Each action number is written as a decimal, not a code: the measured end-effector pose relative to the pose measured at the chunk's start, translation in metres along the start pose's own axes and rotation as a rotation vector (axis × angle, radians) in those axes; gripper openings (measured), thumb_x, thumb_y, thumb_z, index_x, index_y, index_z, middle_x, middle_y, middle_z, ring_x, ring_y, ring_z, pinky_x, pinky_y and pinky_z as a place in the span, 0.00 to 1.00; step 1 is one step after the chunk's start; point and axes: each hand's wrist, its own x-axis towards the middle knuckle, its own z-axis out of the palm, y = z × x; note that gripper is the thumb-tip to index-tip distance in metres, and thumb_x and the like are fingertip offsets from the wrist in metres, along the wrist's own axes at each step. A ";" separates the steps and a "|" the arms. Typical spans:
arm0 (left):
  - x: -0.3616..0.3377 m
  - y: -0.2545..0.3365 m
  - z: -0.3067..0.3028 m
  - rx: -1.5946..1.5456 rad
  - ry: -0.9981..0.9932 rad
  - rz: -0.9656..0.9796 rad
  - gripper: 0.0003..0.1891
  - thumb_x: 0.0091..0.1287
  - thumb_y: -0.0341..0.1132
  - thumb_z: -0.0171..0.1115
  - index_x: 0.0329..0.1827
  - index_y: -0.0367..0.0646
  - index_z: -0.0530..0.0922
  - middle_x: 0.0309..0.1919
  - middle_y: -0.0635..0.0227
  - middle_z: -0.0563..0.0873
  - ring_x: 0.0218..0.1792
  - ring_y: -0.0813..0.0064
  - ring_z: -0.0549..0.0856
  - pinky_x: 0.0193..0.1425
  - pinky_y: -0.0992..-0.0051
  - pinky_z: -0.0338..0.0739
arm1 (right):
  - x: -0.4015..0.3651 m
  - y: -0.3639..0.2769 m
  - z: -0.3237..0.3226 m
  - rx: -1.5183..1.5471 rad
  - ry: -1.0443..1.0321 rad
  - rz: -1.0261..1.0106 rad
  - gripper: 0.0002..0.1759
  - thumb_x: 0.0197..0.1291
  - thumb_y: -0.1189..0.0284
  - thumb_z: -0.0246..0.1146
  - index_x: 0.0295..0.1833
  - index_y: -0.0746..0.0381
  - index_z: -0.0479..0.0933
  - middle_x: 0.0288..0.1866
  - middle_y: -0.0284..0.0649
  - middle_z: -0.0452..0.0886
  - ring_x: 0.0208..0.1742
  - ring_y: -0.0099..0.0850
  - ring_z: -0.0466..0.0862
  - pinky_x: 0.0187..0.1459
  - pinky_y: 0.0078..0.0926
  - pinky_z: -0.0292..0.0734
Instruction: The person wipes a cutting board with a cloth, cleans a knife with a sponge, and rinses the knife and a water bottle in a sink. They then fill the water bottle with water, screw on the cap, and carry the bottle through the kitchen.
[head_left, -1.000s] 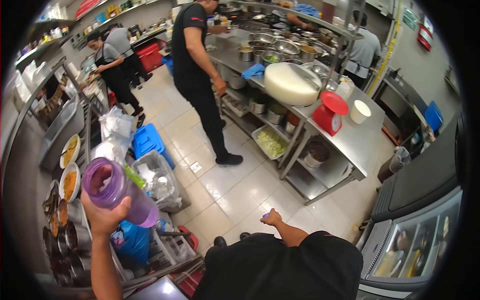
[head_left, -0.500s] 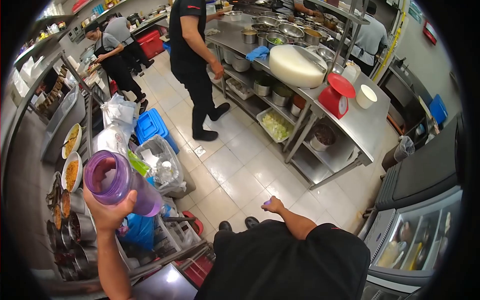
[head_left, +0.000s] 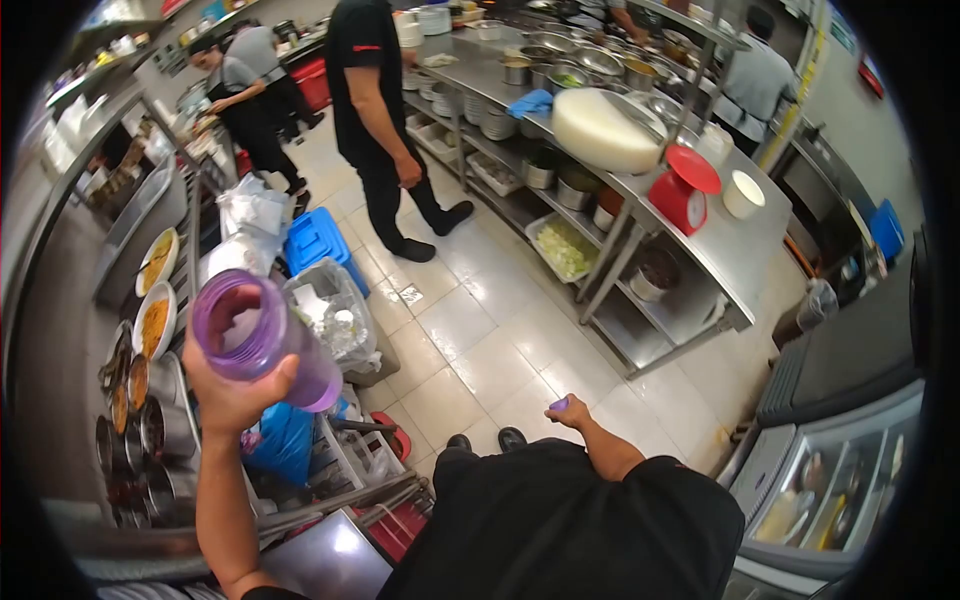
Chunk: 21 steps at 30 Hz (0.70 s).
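A clear purple bottle [head_left: 305, 358] with its mouth open is tilted toward the camera at the left. My left hand [head_left: 228, 385] is wrapped round it near the mouth, thumb across the front. Low in the middle, over the tiled floor, my right hand [head_left: 575, 411] is closed on a small purple object [head_left: 558, 405], perhaps a lid; its shape is mostly hidden by the fingers.
Dishes of food [head_left: 155, 325] and metal pots line the left rack. A blue bin [head_left: 322, 245] and a lined trash bin [head_left: 338, 315] stand beside it. Right of the aisle is a steel table [head_left: 745, 235] with a red scale [head_left: 680, 190]. Several people stand farther off.
The view has shifted slightly, so most things appear a little farther right. A person in black has stepped, their legs now wider apart. Both hands keep their hold.
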 end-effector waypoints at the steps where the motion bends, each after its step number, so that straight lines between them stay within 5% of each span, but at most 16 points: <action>1: 0.001 0.003 -0.001 0.003 -0.010 0.001 0.37 0.41 0.43 0.77 0.53 0.33 0.71 0.45 0.60 0.80 0.48 0.69 0.80 0.56 0.70 0.71 | 0.005 -0.004 0.000 0.040 -0.049 -0.046 0.44 0.33 0.43 0.71 0.48 0.69 0.73 0.44 0.53 0.81 0.47 0.44 0.82 0.49 0.34 0.77; 5: 0.002 0.004 -0.004 -0.063 -0.028 0.018 0.37 0.40 0.38 0.78 0.54 0.35 0.70 0.45 0.63 0.80 0.47 0.72 0.80 0.58 0.73 0.73 | 0.024 -0.010 0.022 0.011 -0.146 -0.054 0.44 0.35 0.42 0.71 0.47 0.70 0.73 0.42 0.52 0.82 0.46 0.43 0.82 0.49 0.33 0.76; 8: 0.002 -0.007 -0.006 -0.029 -0.017 0.066 0.39 0.39 0.39 0.78 0.55 0.35 0.69 0.44 0.64 0.80 0.47 0.73 0.80 0.56 0.74 0.74 | 0.021 -0.017 0.019 0.158 -0.265 -0.052 0.30 0.40 0.59 0.74 0.43 0.67 0.71 0.30 0.43 0.83 0.23 0.26 0.82 0.26 0.24 0.79; 11: 0.000 -0.006 -0.003 -0.045 -0.002 0.054 0.40 0.38 0.39 0.79 0.56 0.36 0.69 0.43 0.64 0.80 0.46 0.74 0.80 0.56 0.74 0.74 | 0.017 -0.008 0.020 0.217 -0.154 -0.036 0.26 0.41 0.66 0.74 0.41 0.67 0.70 0.26 0.43 0.83 0.22 0.28 0.82 0.19 0.24 0.76; 17: -0.002 -0.007 -0.008 0.026 0.015 0.084 0.41 0.38 0.41 0.80 0.56 0.37 0.68 0.42 0.64 0.80 0.45 0.74 0.81 0.55 0.75 0.75 | 0.022 -0.013 0.015 0.274 -0.398 0.132 0.20 0.46 0.66 0.73 0.42 0.67 0.78 0.29 0.42 0.83 0.19 0.30 0.80 0.13 0.22 0.68; 21: 0.001 -0.010 -0.007 0.030 0.009 0.132 0.40 0.38 0.41 0.80 0.55 0.37 0.68 0.41 0.64 0.81 0.45 0.73 0.82 0.54 0.74 0.75 | 0.024 -0.017 0.020 0.245 -0.439 0.049 0.19 0.44 0.64 0.74 0.37 0.66 0.79 0.26 0.39 0.82 0.18 0.27 0.78 0.14 0.19 0.67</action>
